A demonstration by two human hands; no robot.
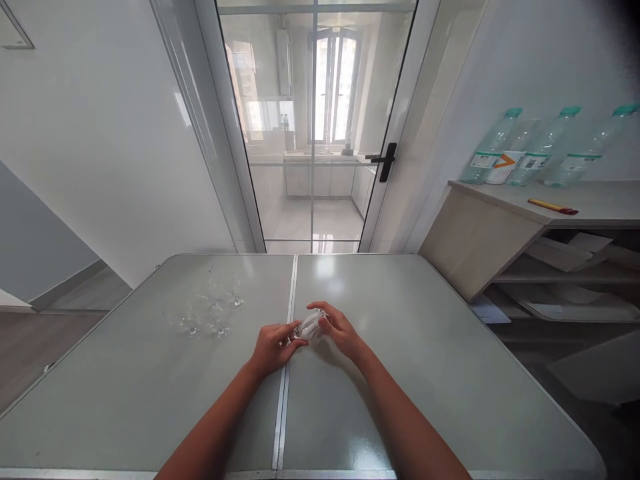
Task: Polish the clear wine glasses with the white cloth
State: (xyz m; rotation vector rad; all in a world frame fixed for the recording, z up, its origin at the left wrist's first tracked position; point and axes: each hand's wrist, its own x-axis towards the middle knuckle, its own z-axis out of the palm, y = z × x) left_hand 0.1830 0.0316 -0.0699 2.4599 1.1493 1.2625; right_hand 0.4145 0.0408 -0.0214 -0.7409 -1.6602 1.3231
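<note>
Over the table's centre seam, both hands hold one small bundle. My left hand (273, 347) is closed with thumb and fingers on its left end, where a clear glass (296, 333) partly shows. On the right, my right hand (343, 330) curls around a crumpled white cloth or tissue (311, 325) that lies against the glass. Its index finger is stretched over the top. How far the white material goes into or around the glass is hidden by the fingers. Several small clear stemmed glasses (220, 330) stand to the left, apart from my left hand.
The grey-green table (425, 373) has a metal seam and rim. Beyond its far edge is a glazed door (337, 200) with a black handle (385, 162). At right, a shelf unit (480, 233) carries several clear bottles (537, 157) and a yellow-red stick-shaped packet (553, 206).
</note>
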